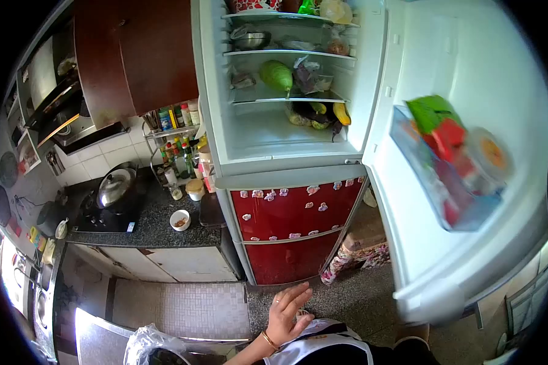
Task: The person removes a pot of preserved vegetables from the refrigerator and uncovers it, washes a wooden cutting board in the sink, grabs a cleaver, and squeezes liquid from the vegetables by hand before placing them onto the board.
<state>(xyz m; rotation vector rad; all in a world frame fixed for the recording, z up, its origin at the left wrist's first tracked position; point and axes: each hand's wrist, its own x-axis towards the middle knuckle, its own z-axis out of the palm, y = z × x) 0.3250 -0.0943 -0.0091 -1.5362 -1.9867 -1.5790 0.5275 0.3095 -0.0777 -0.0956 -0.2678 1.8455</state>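
The left hand (288, 316) hangs before the refrigerator (292, 213), grip apart; the right grip, I cannot tell. A gourd (276, 75) lies inside.

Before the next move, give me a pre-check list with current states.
1. Left hand free: ok, looks empty.
2. Right hand free: cannot tell, out of view.
3. Refrigerator door open: ok, swung wide.
4. Door bin contents secure: cannot tell, blurred.
5. Green gourd on a refrigerator shelf: ok, lying there.
6. Cooktop flame off: cannot tell, no flame visible but the lidded pan blocks the view.
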